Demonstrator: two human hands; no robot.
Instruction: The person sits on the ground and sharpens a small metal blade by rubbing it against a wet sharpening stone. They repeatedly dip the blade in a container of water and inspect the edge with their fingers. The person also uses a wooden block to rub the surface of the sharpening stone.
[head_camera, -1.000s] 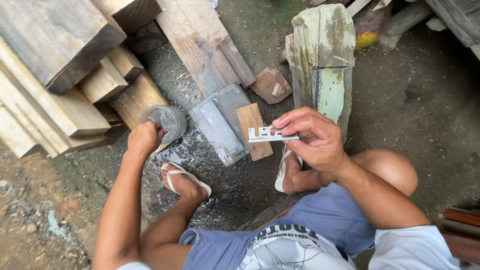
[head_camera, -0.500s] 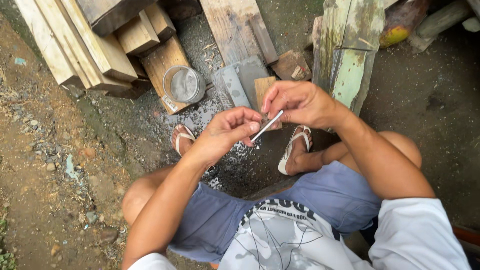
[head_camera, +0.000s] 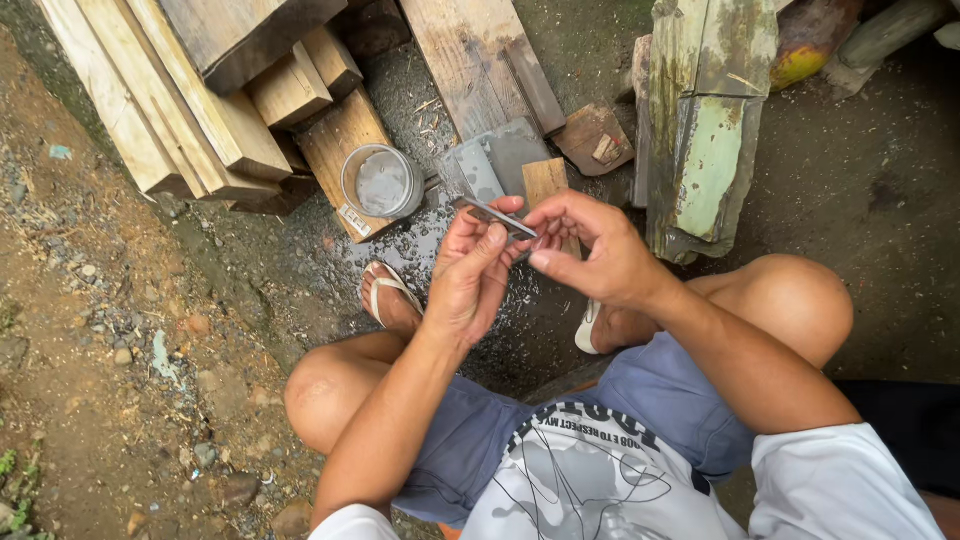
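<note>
I am squatting over wet ground. Between both hands I hold a small flat metal blade (head_camera: 495, 213), tilted, its edge toward me. My left hand (head_camera: 472, 270) supports it from below, thumb and fingers pressed on its flat side. My right hand (head_camera: 585, 248) pinches its right end with fingertips. Just beyond the hands lie a grey sharpening stone (head_camera: 495, 160) and a small wooden block (head_camera: 545, 180). A round metal can (head_camera: 381, 182) with grey water stands to the left of them on a plank.
Stacked timber planks (head_camera: 190, 90) fill the upper left. A weathered green-painted board (head_camera: 705, 130) stands at upper right, a wide plank (head_camera: 480, 60) behind the stone. Loose stones and dirt (head_camera: 120, 340) lie to the left. My sandalled feet (head_camera: 385, 295) rest on the wet patch.
My left hand left the can, came across and took hold of the blade with the right hand. The blade has been raised and turned closer to me; the view shifted left.
</note>
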